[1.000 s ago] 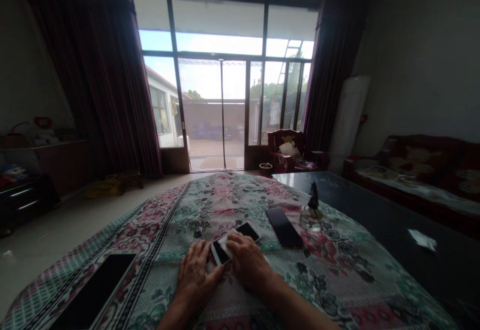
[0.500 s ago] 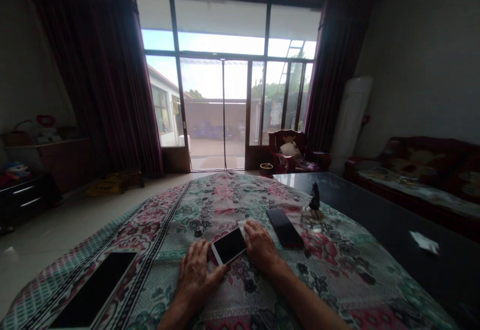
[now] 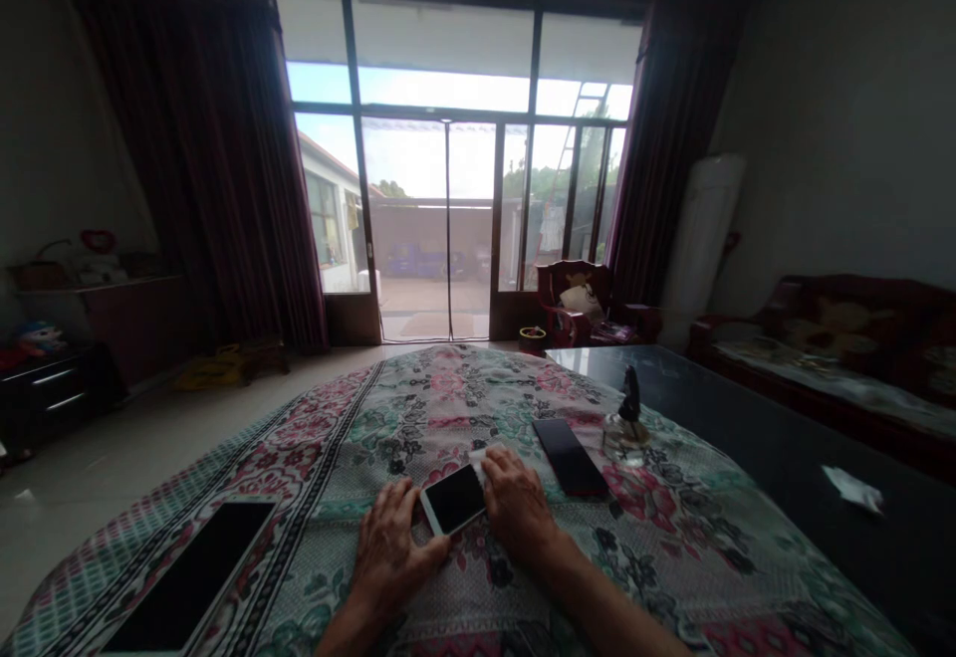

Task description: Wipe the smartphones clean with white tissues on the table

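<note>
A white-framed phone (image 3: pixel 454 500) with a dark screen lies on the flowered cloth (image 3: pixel 418 587) between my hands. My left hand (image 3: pixel 392 543) grips its left end, thumb along the near edge. At its right end, my right hand (image 3: pixel 519 498) presses a white tissue (image 3: pixel 478 457) against the phone, with curled fingers hiding part of it. A black phone (image 3: pixel 571 457) lies just right of my right hand. On the cloth at the lower left rests a large white-edged device (image 3: pixel 195 577) with a black screen.
A clear glass object with a dark top (image 3: pixel 628 418) stands beyond the black phone. To the right is a dark glossy table (image 3: pixel 754 448) bearing a crumpled white paper (image 3: pixel 852 489). A wooden armchair (image 3: pixel 575 304) and a sofa (image 3: pixel 843 338) stand farther back.
My right hand has shifted slightly down and left along the phone's right end, with the tissue. My left hand keeps nearly the same place.
</note>
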Demonstrator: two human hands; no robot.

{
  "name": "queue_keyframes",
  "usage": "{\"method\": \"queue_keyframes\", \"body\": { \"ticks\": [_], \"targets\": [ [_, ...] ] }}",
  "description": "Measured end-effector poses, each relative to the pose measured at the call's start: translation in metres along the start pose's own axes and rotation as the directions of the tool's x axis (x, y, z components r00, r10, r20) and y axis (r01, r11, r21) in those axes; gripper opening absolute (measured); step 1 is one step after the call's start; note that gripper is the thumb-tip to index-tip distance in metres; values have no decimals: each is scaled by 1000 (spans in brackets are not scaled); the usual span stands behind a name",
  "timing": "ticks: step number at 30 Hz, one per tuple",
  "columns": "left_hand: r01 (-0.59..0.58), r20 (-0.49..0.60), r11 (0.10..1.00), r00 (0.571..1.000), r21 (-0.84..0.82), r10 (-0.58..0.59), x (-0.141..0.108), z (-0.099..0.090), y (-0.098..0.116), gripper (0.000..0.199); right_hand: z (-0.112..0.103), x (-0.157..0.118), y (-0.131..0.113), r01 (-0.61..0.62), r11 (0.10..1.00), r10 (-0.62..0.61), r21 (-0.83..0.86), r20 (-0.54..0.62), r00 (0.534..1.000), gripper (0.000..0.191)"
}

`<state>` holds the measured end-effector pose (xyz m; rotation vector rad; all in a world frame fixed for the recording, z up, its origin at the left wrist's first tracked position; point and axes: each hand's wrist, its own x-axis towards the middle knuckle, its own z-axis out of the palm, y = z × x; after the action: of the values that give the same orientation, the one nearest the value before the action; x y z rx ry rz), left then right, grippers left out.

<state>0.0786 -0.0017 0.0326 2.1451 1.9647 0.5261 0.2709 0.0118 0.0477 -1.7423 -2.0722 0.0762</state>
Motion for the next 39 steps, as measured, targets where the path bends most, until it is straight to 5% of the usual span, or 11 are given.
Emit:
{"method": "queue_keyframes", "body": {
  "ticks": [8,20,39],
  "targets": [
    [-22,-7,1000,1000,-17,22,1,1,-5,66,-2,-10,-17,-5,998,6,-56,20,1000,40],
    [-50,-11,999,999,10,50,0,1,-5,66,0,-20,-48,251,965,-252,68,6,968,21],
    [-14,35,1000,999,-8,15,-1,-4,1,73,7,3,-11,-89,996,90,-15,33,995,46]
  ]
}}
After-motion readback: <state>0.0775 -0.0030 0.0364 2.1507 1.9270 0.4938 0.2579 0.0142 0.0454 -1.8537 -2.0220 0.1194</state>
